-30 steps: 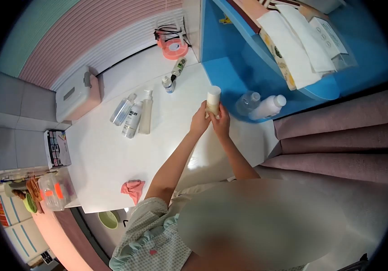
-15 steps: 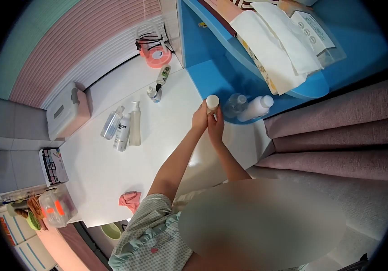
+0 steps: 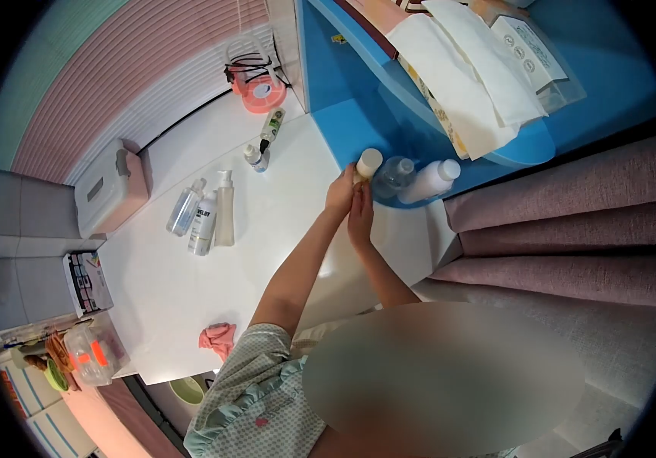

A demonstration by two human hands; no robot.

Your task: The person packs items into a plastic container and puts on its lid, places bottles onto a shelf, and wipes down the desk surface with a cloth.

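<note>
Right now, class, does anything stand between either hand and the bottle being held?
Nothing visible does: the left hand grips the held bottle, and the right hand is at its lower end. The clear bottle stands beside, not between.

White table (image 3: 160, 294) (pink cloth (image 3: 217, 338), bottles (image 3: 203, 226)).

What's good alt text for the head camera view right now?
Left hand and right hand hold a cream bottle beside a clear bottle and a white bottle on a blue shelf. Three clustered bottles and a pink cloth are on a white table.
</note>
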